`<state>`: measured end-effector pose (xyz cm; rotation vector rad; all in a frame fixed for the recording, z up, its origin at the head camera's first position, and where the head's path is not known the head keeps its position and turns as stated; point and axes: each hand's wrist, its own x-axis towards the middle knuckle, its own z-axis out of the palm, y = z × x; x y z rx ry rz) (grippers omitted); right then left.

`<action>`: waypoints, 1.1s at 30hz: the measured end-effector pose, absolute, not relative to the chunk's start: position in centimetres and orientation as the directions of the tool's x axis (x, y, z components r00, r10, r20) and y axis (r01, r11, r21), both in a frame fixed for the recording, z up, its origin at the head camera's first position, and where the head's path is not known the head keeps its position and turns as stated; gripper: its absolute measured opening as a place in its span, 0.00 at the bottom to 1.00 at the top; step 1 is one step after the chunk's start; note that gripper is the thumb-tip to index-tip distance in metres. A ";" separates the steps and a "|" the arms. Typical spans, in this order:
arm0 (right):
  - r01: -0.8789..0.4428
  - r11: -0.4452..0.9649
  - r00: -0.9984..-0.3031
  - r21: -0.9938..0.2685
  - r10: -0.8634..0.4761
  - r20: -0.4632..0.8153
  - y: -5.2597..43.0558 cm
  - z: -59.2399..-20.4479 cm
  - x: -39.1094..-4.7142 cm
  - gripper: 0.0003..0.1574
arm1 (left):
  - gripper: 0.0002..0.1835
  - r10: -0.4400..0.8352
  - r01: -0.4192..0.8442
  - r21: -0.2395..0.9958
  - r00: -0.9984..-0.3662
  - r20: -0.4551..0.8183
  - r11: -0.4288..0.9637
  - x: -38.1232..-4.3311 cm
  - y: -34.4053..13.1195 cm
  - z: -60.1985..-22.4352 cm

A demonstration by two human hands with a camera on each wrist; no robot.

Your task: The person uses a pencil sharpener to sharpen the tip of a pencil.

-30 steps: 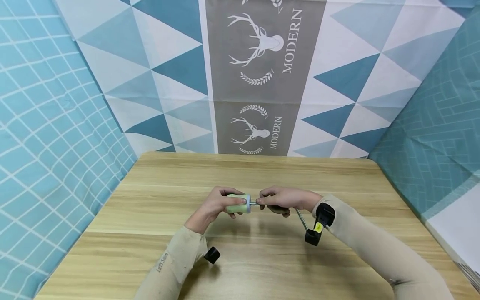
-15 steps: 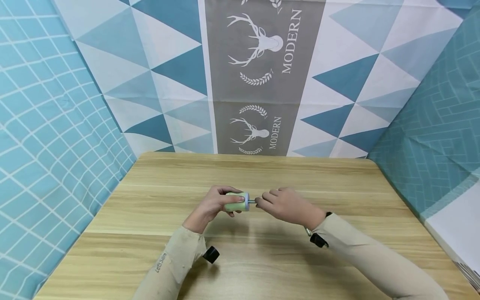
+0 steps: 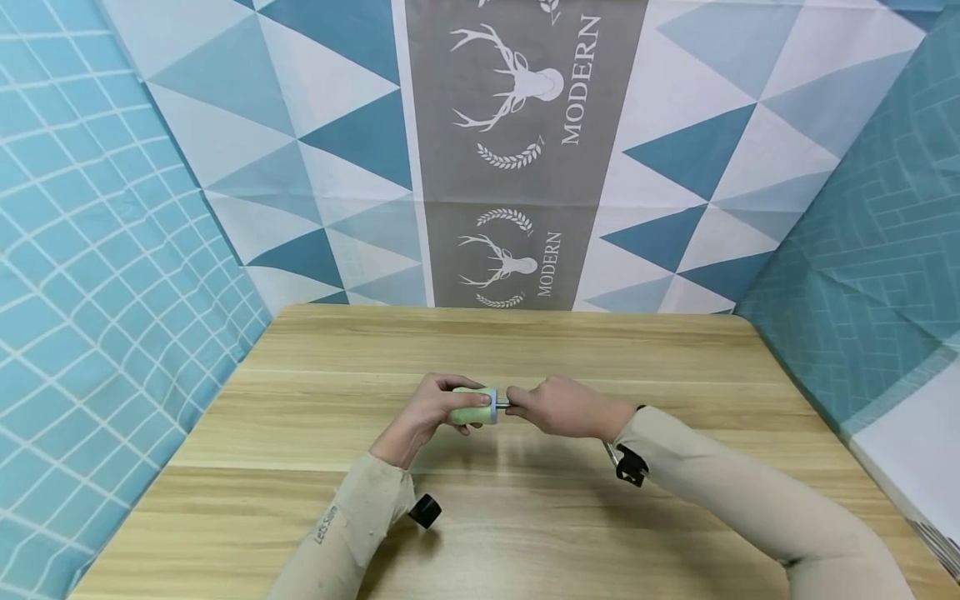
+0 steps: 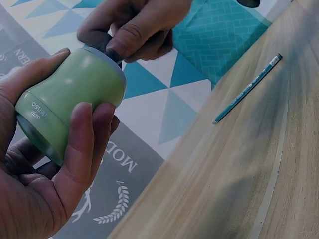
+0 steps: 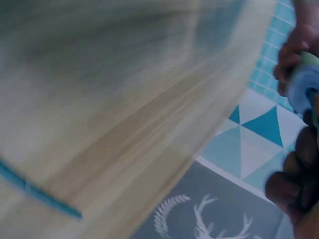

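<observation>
A light green, rounded pencil sharpener with a pale blue end is held above the table by my left hand. In the left wrist view, the thumb and fingers wrap round the sharpener's green body. A thin pencil sticks out of the blue end. My right hand pinches this pencil close to the sharpener, its other fingers curled in. Most of the pencil is hidden by that hand. Blurred at the edge of the right wrist view are the blue end and the right fingers.
On the wooden table a second, teal pencil lies to the right. The right wrist and its camera partly cover it in the head view. Patterned cloth hangs behind the table and at both sides.
My right hand has rolled over at the wrist, back of the hand turning up and then partly back, around the pencil. The left hand and sharpener have stayed almost still.
</observation>
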<state>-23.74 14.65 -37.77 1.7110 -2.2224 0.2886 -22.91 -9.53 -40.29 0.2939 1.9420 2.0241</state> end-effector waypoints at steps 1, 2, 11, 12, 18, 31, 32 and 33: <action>-0.960 0.264 -0.278 -0.088 -0.899 0.339 14.6 -37.6 -23.8 0.13 | 0.19 0.365 -0.087 0.996 -0.928 -0.072 -0.024 -22.9 -9.5 -40.3; -0.939 0.275 -0.328 -0.207 -0.897 0.296 14.6 -37.3 -23.9 0.12 | 0.19 0.365 -0.087 0.996 -0.928 -0.072 -0.024 -22.9 -9.5 -40.3; -0.236 0.470 -0.558 -0.850 -0.782 -0.278 14.8 -35.0 -24.4 0.15 | 0.21 0.386 -0.088 0.995 -0.920 -0.065 -0.044 -22.9 -9.3 -40.1; -0.134 0.467 -0.542 -0.874 -0.773 -0.329 14.9 -35.0 -24.6 0.16 | 0.21 0.388 -0.089 0.995 -0.920 -0.063 -0.049 -22.8 -9.2 -40.0; 0.220 0.412 -0.440 -0.884 -0.767 -0.467 15.6 -35.8 -25.6 0.18 | 0.21 0.390 -0.077 0.995 -0.920 -0.047 -0.061 -22.7 -8.8 -40.0; -0.657 0.530 -0.677 -0.537 -0.728 0.110 15.1 -34.6 -23.4 0.12 | 0.18 0.375 -0.058 0.997 -0.926 -0.037 -0.045 -22.6 -9.6 -39.8; -0.715 0.526 -0.660 -0.461 -0.726 0.195 15.3 -34.6 -23.1 0.10 | 0.18 0.376 -0.057 0.997 -0.926 -0.035 -0.047 -22.6 -9.7 -39.7; -0.765 0.515 -0.628 -0.386 -0.728 0.275 15.4 -34.6 -22.9 0.09 | 0.18 0.377 -0.057 0.997 -0.926 -0.034 -0.048 -22.6 -9.7 -39.7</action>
